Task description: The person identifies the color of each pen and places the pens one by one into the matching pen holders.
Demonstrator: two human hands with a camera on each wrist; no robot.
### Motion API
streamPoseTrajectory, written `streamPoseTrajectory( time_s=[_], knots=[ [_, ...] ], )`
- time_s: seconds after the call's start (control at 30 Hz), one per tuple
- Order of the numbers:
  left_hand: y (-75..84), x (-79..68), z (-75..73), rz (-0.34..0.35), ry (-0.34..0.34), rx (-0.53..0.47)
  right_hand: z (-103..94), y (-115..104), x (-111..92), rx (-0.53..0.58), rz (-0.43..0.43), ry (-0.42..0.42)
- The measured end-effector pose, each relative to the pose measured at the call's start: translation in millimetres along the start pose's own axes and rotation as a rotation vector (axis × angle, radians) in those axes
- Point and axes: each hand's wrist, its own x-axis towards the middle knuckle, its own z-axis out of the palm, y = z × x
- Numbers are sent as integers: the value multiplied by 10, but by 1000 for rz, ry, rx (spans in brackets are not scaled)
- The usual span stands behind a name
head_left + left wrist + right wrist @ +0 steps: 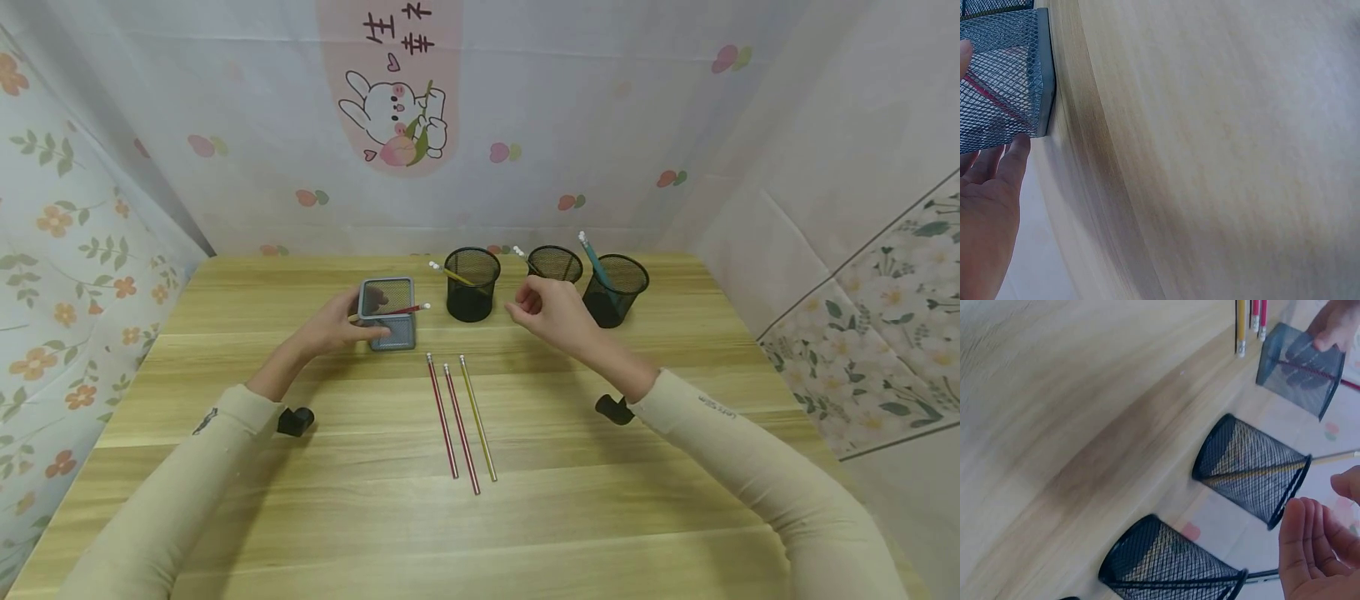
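Note:
My left hand [335,323] holds the square grey mesh pencil holder [401,337], its thumb on the front and its fingers around the far side. Inside the holder leans a red pencil [409,310], also visible through the mesh in the left wrist view. My right hand [557,312] hovers in front of the middle round black mesh cup [555,260]. Its fingers are loosely bent, with the thumb apart and nothing between them in the right wrist view. A dark pencil [525,257] with a white eraser leans out of that cup, which the hand partly hides.
To the left, another black mesh cup [470,300] holds a yellow pencil [452,273]. The rightmost black cup [609,304] holds a teal pencil [594,257]. Two red pencils [442,417] and one yellow pencil [478,417] lie on the wooden table [360,517]. A printed curtain [255,125] hangs behind.

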Motion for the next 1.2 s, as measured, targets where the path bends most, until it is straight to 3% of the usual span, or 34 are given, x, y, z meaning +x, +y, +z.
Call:
streamPoseTrajectory(
  time_s=[0.13, 0.53, 0.83, 0.93, 1.2],
  knots=[
    [-63, 17, -6, 8, 6, 13, 62, -29, -4, 13, 24, -37],
    [-36, 3, -13, 6, -7, 34, 342, -165, -69, 8, 55, -187],
    [268, -74, 5, 2, -17, 16, 590, -256, -192, -30, 47, -322],
    [303, -83, 7, -3, -23, 24, 654, -309, -235, -51, 33, -373],
    [60, -20, -1, 4, -4, -5, 753, -420, -295, -95, 111, -446]
  ],
)
